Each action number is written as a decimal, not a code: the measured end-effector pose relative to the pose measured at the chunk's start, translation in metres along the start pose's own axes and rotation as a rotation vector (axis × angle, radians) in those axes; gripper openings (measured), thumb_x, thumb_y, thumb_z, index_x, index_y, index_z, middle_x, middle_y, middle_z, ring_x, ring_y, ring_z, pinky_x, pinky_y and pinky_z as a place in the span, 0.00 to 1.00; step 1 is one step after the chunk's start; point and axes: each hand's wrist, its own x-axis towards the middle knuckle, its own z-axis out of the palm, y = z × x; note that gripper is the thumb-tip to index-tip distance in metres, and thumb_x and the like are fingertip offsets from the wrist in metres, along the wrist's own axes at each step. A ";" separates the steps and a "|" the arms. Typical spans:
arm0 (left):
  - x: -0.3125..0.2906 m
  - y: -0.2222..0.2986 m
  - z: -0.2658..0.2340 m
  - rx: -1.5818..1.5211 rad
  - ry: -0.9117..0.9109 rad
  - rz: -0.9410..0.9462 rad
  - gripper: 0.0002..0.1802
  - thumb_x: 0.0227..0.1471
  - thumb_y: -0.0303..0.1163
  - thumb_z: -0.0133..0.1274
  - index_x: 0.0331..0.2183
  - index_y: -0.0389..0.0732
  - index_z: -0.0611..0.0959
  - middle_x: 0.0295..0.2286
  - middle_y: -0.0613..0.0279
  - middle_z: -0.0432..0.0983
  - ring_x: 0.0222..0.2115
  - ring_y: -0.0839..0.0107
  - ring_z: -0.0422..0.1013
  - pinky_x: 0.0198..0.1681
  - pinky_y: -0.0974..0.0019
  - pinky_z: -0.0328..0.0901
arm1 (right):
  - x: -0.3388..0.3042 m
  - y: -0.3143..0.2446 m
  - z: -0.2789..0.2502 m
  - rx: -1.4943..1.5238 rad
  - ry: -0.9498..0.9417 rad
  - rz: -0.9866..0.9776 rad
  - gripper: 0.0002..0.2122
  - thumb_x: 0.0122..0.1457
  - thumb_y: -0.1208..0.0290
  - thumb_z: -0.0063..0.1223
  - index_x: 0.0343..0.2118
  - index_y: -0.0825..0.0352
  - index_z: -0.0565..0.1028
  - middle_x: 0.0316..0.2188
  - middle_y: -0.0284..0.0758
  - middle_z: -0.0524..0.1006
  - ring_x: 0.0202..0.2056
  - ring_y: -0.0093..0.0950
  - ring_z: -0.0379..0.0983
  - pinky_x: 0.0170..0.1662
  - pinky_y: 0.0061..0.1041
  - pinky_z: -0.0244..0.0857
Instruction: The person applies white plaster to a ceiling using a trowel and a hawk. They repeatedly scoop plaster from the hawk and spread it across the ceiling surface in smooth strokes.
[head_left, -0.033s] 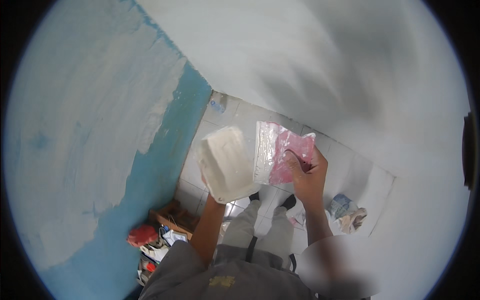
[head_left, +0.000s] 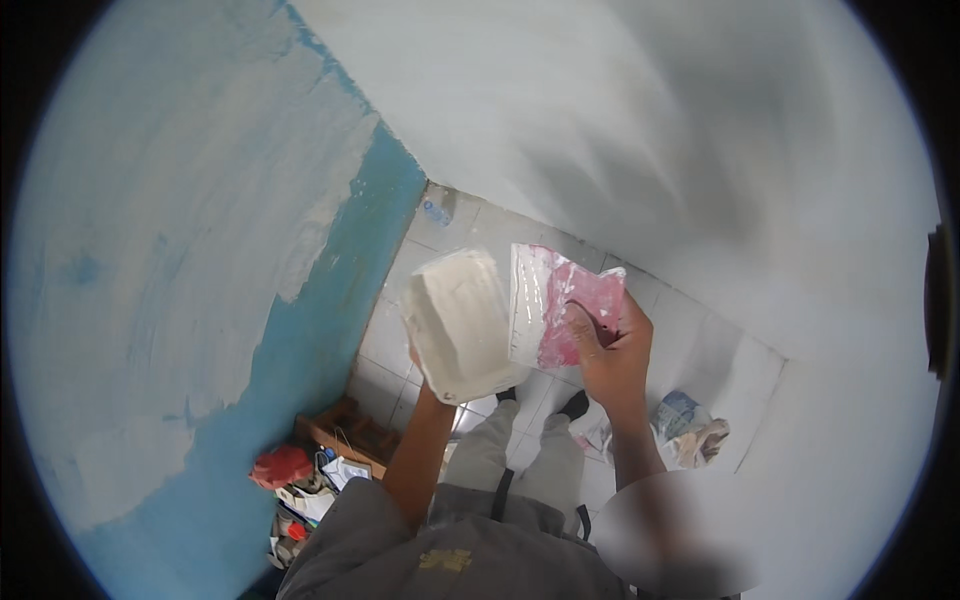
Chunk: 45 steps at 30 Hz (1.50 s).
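Note:
My left hand (head_left: 418, 368) supports an off-white rectangular tray (head_left: 462, 325) from below, and most of its fingers are hidden behind it. A pale paste coats the inside of the tray. In my right hand (head_left: 620, 352) is a flat pink putty spreader (head_left: 595, 292), pinched with the thumb on its upper face. White wet paste covers the spreader's left part, along the edge that faces the tray. Tray and spreader are side by side in front of me, with a narrow gap between them.
On the left, a blue wall (head_left: 385, 175) is largely coated with whitish putty. A white wall (head_left: 560, 110) meets it at the corner. A small bottle (head_left: 436, 212) lies there on the tiled floor. A crumpled bag (head_left: 688, 432) sits right; a wooden piece (head_left: 345, 440) and clutter stand lower left.
The tray in my left hand has shifted slightly to the right, nearer the spreader. My right hand has barely moved.

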 end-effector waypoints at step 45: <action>0.008 -0.084 0.163 -0.022 -0.052 0.017 0.31 0.63 0.55 0.31 0.56 0.44 0.67 0.49 0.54 0.70 0.49 0.59 0.69 0.53 0.54 0.65 | -0.014 -0.096 0.010 -0.528 -0.193 -0.149 0.07 0.49 0.77 0.56 0.31 0.73 0.74 0.23 0.50 0.75 0.27 0.50 0.74 0.32 0.38 0.68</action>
